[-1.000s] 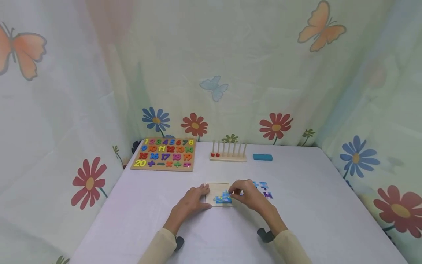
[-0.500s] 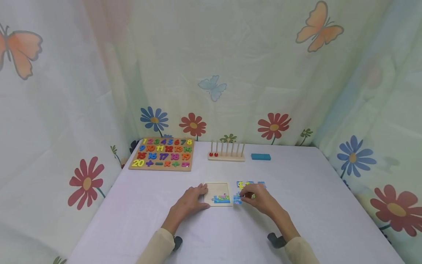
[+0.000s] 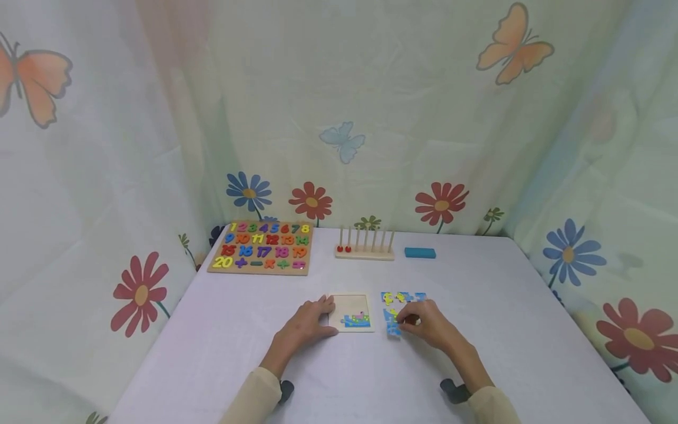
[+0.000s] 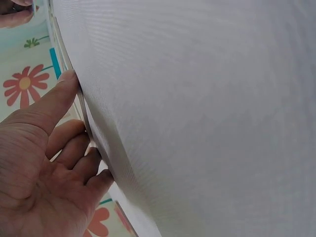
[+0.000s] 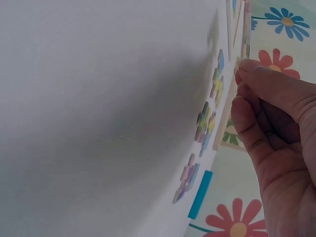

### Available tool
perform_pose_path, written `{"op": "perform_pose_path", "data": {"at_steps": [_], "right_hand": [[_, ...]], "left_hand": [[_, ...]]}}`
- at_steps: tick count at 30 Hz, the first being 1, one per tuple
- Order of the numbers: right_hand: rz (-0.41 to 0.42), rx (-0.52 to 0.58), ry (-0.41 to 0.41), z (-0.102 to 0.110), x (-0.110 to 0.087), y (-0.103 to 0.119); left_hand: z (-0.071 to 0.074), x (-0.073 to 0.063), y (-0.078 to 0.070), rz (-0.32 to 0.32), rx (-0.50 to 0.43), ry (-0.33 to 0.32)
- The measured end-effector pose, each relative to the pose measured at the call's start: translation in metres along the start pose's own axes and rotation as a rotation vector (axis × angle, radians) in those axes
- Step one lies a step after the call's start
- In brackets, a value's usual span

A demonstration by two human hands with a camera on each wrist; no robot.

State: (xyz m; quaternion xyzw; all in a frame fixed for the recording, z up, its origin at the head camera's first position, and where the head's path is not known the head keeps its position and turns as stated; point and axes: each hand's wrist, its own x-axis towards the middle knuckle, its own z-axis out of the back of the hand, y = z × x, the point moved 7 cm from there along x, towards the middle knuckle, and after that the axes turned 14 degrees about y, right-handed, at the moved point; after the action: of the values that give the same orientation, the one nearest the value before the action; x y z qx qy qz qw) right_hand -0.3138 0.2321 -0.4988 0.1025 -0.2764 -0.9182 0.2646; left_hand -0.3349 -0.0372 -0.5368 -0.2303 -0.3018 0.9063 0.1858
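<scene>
A small wooden puzzle board (image 3: 347, 303) lies on the table, with blue picture pieces (image 3: 358, 322) in its lower right. My left hand (image 3: 306, 323) grips the board's left side, thumb at the near edge and fingers towards the far corner. In the left wrist view, that hand's thumb (image 4: 63, 89) presses the thin edge. My right hand (image 3: 431, 324) is right of the board, thumb and finger pinched at a blue puzzle piece (image 3: 393, 330); its tips partly hide the contact. Other puzzle pieces (image 3: 388, 298) lie beyond, some behind the hand. In the right wrist view, loose pieces (image 5: 204, 123) lie beside the fingers.
A number board (image 3: 259, 248) with coloured numerals stands at the back left. Behind the puzzle is a pegged counting stand (image 3: 365, 255) with two red beads. A teal block (image 3: 420, 252) lies to its right. Flower-printed curtains (image 3: 339, 88) surround the white table (image 3: 212, 353).
My right hand has moved from over the board's right edge to the loose pieces, and the blue puzzle piece has gone right with it. My left hand stays on the board.
</scene>
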Motion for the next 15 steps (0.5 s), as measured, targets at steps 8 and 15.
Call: {"op": "perform_pose_path", "data": {"at_steps": [8, 15], "right_hand": [[-0.051, 0.013, 0.025, -0.0064, -0.0016, -0.0048], [-0.105, -0.006, 0.033, -0.0096, -0.0004, -0.0084]], "left_hand": [[-0.0014, 0.0007, -0.0005, -0.006, 0.001, 0.003], [-0.0014, 0.0009, -0.0003, -0.009, 0.014, -0.002]]}}
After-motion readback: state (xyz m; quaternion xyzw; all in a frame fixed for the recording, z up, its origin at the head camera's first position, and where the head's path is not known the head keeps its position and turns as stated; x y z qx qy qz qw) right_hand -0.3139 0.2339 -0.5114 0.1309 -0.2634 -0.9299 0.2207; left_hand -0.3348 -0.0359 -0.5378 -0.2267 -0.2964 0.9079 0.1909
